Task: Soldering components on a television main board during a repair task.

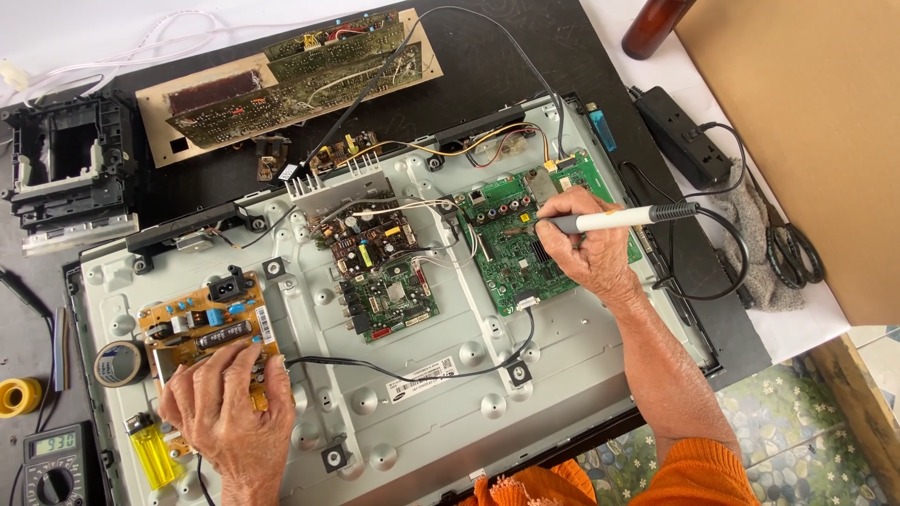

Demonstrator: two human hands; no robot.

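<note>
At far left edge of the dark table (pixel 487 70): yellow solder spool (pixel 19 395), multimeter (pixel 56 466) at bottom corner, tape roll (pixel 119 364) just beside the metal TV back panel (pixel 422 412). Black plastic frame (pixel 70 173) sits upper left. Yellow lighter (pixel 152 453) lies on panel's lower-left corner, touching the left hand (pixel 228 409). Left hand palm down, fingers curled loosely, pressing on the tan power board (pixel 208 328), covering its lower right part; holds nothing visible. Black cable (pixel 412 373) runs from that hand toward panel centre. Mid panel: small brown board (pixel 366 236) over a small green board (pixel 389 302). Above the panel, a loose old circuit board (pixel 291 75) on the table. Right of centre: green main board (pixel 525 253) mounted on the panel. Right hand (pixel 586 245) rests on it, closed around a white-handled soldering iron (pixel 614 218), tip down on the board's upper middle. Far right: black power strip (pixel 680 136), scissors (pixel 792 248) on grey rag (pixel 755 244), cardboard (pixel 816 122), brown bottle (pixel 654 26).
</note>
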